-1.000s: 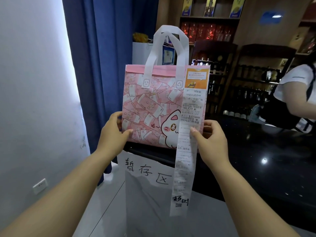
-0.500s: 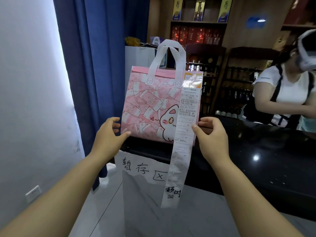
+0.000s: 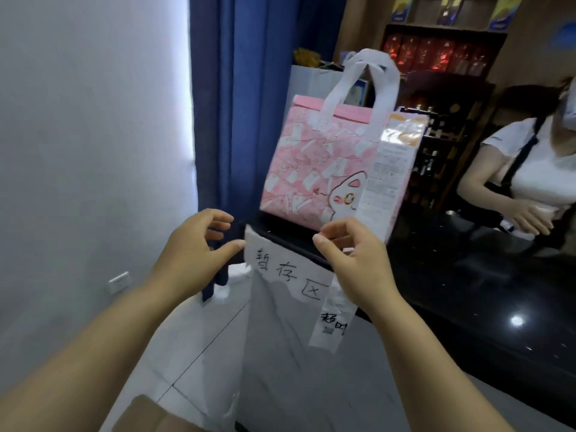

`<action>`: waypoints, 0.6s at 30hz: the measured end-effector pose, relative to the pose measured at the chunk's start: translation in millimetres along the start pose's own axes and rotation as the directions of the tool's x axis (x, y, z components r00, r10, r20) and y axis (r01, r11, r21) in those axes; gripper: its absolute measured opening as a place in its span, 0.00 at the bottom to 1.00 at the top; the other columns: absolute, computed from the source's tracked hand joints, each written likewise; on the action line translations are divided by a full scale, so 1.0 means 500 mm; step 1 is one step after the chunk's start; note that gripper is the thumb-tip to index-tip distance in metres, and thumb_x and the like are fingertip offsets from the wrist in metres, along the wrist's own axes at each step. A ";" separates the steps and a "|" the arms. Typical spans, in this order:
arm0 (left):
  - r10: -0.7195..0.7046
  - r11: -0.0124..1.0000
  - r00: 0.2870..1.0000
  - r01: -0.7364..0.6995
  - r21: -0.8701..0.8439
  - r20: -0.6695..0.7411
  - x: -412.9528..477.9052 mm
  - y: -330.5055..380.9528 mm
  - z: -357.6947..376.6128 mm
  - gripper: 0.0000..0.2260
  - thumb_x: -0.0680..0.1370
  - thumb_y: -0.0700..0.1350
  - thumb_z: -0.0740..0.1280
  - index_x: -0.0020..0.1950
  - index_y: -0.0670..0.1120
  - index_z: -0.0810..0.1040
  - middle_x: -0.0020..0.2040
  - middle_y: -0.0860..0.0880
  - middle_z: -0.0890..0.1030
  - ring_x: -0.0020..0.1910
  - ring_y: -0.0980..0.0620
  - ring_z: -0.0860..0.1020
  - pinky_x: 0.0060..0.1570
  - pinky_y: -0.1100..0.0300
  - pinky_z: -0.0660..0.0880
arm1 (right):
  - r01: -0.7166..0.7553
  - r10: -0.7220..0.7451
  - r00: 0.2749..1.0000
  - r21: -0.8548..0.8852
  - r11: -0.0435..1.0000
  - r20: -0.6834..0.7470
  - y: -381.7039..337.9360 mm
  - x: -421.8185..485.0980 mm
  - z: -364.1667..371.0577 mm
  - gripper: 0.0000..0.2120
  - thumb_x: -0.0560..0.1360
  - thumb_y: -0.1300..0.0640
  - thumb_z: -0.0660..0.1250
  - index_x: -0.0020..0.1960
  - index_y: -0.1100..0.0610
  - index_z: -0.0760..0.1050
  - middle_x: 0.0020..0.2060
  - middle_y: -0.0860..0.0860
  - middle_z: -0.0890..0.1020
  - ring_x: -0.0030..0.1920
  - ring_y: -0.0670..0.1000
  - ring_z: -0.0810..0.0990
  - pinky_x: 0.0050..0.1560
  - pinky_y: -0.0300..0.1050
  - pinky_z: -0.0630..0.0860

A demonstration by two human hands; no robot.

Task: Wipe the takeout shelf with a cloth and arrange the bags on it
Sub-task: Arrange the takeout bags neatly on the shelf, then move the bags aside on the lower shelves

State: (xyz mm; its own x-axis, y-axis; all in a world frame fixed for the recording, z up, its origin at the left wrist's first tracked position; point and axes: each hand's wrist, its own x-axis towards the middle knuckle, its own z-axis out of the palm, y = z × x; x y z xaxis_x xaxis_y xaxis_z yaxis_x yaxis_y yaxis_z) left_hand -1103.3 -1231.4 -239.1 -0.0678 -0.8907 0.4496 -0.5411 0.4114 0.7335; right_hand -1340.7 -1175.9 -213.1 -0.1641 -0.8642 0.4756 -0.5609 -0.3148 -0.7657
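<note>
Left hand (image 3: 193,244): off the bag, folks! Fingers loosely curled around nothing, thumb reaching toward the worktop's corner, just left of it.
Right hand (image 3: 352,254): low in front of the bag's bottom right corner, fingers curled. The receipt runs behind it, and from here I can't tell whether the hand pinches that strip or has let go.
Receipt (image 3: 392,169): a long white strip with an orange top, stuck to the bag's right front. It drops past the worktop's edge and dangles below the right hand, with dark handwriting near its end.
Bag (image 3: 311,169): there's our takeout bag, pink with a cartoon cat, sitting on the worktop's near left corner and tilted a little. Its white handles (image 3: 374,76) stand up. The picture is blurred here.
Worktop (image 3: 467,307): black and glossy, with bright light spots on it.
Sign (image 3: 286,269): white paper with handwritten characters, hanging from the worktop's front edge under the bag, between the two hands.
Curtain (image 3: 249,120): deep blue, hanging behind and left of the bag.
Wall (image 3: 93,120): plain white on the left, with a socket (image 3: 118,282) low down.
White bag (image 3: 311,82): standing behind the pink one.
Shelves (image 3: 436,57): dark wood at the back, with red boxes in a row.
Other person (image 3: 545,169): in a white shirt on the far right, one hand down at the worktop.
</note>
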 end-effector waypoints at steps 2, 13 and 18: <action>-0.011 0.996 1.000 0.012 0.092 -0.008 -0.050 -0.020 -0.044 0.13 0.71 0.51 0.72 0.53 0.56 0.74 0.49 0.60 0.76 0.48 0.61 0.76 0.44 0.64 0.73 | 0.028 -0.025 0.993 -0.024 0.999 0.116 -0.009 -0.010 0.048 0.03 0.72 0.50 0.70 0.43 0.46 0.76 0.37 0.41 0.80 0.38 0.39 0.78 0.36 0.30 0.72; -0.190 0.817 0.972 0.234 0.526 -0.138 -0.415 -0.094 -0.400 0.09 0.72 0.54 0.70 0.50 0.57 0.75 0.48 0.60 0.77 0.45 0.60 0.76 0.42 0.57 0.76 | 0.363 -0.197 0.754 -0.148 0.920 0.627 -0.211 -0.192 0.315 0.11 0.74 0.42 0.65 0.53 0.46 0.74 0.44 0.40 0.79 0.43 0.41 0.77 0.42 0.41 0.76; -0.296 0.709 0.927 0.374 0.598 -0.229 -0.665 -0.088 -0.591 0.09 0.72 0.54 0.70 0.50 0.55 0.77 0.46 0.59 0.77 0.44 0.57 0.77 0.45 0.54 0.76 | 0.458 -0.303 0.615 -0.018 0.889 0.728 -0.373 -0.368 0.431 0.14 0.74 0.42 0.65 0.56 0.47 0.73 0.47 0.42 0.79 0.45 0.44 0.78 0.47 0.46 0.78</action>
State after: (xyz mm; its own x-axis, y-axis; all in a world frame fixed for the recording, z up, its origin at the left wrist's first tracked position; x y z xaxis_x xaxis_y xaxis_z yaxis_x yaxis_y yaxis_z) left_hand -809.4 -895.9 -270.2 0.2893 -0.9034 0.3164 -0.9101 -0.1571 0.3834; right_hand -1031.1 -1042.8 -250.9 0.6593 -0.7222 0.2093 -0.5882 -0.6688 -0.4547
